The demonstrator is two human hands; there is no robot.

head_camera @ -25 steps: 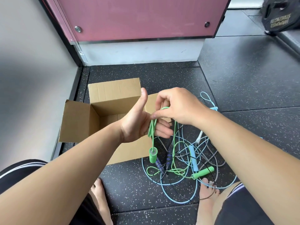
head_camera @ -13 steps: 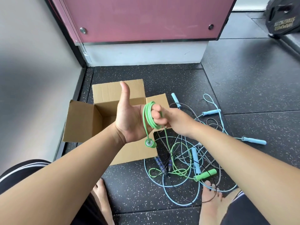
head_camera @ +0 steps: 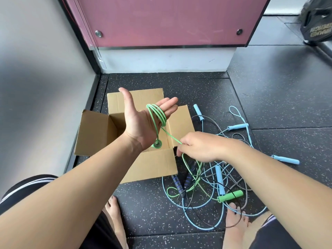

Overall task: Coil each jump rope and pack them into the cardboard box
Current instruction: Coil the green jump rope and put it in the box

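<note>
Having dropped away from my flat-open left hand [head_camera: 142, 121], my right hand [head_camera: 199, 147] pinches the green jump rope [head_camera: 159, 114], readying another wrap.

1. We see the cardboard box [head_camera: 97, 133] at 9 o'clock as plain brown paperboard, matt and uncoated.
2. The green cord [head_camera: 160, 113] at centre looks like smooth plastic with a slight sheen.
3. The green handle [head_camera: 230, 196] at 5 o'clock looks matt and foam-like.
4. We find the floor [head_camera: 278, 97] black, rubber-like, matt, white-speckled and finely grained.
5. The pink panel [head_camera: 170, 20] at 12 o'clock is smooth and satin, with shiny metal screws [head_camera: 98, 33].
</note>
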